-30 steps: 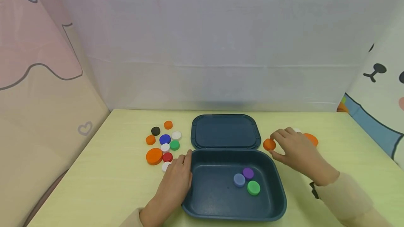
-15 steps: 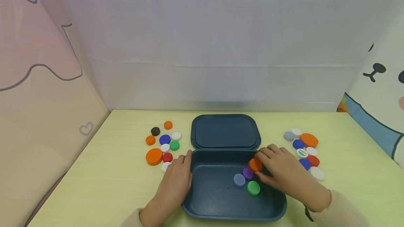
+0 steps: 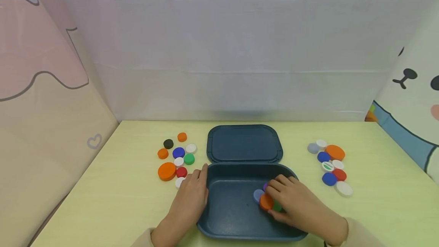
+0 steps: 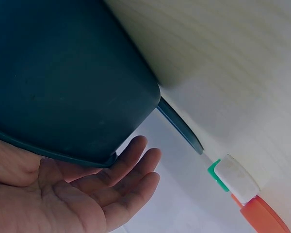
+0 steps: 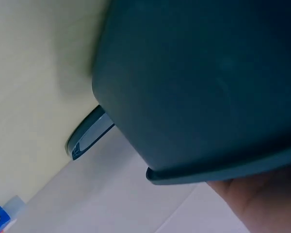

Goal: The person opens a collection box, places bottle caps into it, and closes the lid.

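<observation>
A dark blue plastic container (image 3: 233, 222) stands on the table, with several bottle caps in its right half. My right hand (image 3: 291, 201) reaches over its right wall and pinches an orange bottle cap (image 3: 266, 202) between fingers and thumb. Beneath and beside that cap are a light blue cap (image 3: 258, 195), a purple cap (image 3: 265, 186) and a green cap (image 3: 277, 206), the last two partly covered. Along the container's left rim lies my left hand (image 3: 188, 201); the left wrist view shows its fingers (image 4: 128, 196) loosely bent outside the wall.
Directly behind the container lies its dark blue lid (image 3: 245, 143). To the left, several mixed-colour caps form a group, including a large orange cap (image 3: 167, 171). Another group sits to the right, with a large orange cap (image 3: 335, 152). A white curtain (image 3: 219, 56) closes off the back.
My right hand has carried the orange cap from the table right of the container over the wall and down among the caps inside. The left hand has stayed at the left rim.
</observation>
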Motion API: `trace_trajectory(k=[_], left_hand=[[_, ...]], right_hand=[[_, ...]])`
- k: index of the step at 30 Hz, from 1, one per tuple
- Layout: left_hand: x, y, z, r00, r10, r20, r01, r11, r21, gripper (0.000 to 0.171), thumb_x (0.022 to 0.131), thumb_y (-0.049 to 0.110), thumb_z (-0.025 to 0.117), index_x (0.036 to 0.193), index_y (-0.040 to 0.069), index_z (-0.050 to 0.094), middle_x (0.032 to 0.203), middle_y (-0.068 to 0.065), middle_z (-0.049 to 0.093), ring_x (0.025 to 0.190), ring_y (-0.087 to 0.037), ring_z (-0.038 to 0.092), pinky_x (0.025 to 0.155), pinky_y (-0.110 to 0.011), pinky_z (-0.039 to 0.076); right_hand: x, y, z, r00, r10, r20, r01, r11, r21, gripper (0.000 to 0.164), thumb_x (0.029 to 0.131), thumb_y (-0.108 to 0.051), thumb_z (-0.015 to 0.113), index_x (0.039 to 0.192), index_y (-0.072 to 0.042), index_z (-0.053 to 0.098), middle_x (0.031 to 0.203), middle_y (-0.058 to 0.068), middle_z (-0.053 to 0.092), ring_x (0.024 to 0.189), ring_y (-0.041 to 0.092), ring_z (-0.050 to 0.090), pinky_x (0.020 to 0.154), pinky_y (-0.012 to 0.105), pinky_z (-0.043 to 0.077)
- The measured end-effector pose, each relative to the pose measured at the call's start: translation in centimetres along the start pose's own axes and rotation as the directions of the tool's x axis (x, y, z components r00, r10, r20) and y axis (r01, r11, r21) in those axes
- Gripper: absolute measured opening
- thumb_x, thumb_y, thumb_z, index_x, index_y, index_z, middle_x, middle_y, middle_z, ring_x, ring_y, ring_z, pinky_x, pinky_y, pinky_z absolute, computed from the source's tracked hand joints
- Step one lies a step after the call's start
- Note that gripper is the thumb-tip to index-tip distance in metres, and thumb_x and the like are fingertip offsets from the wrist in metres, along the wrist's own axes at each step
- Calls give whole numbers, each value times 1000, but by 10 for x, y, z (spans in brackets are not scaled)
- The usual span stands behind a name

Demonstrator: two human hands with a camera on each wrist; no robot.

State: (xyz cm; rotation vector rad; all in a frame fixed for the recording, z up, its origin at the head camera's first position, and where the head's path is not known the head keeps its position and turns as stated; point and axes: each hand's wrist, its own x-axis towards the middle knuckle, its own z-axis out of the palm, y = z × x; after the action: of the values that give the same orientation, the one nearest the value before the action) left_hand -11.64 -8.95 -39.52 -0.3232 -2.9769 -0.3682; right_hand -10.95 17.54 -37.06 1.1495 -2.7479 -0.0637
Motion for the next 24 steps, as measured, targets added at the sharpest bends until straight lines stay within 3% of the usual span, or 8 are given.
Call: trace_trajectory(k=[11, 24], left_hand=[[0, 0, 1, 1000, 9, -10, -9, 1000, 16, 57, 83, 17, 64, 133, 2, 42, 113, -14, 57, 97, -26, 55, 87, -36, 50], [-1, 0, 2, 999, 30, -36, -28, 998, 55, 56, 82, 17, 65, 132, 1, 43, 110, -13, 57, 96, -26, 54, 87, -37, 48]], right_hand=[[1, -6, 8, 997, -64, 37, 63, 998, 25, 35, 75, -46, 68, 95, -19, 60, 98, -5, 57, 88, 13, 47, 66, 25, 40], [4, -8, 11, 991, -13, 137, 9, 1000, 30, 37, 72, -48, 71, 95, -21, 62, 111, -1, 56, 96, 17, 46, 73, 31, 45]])
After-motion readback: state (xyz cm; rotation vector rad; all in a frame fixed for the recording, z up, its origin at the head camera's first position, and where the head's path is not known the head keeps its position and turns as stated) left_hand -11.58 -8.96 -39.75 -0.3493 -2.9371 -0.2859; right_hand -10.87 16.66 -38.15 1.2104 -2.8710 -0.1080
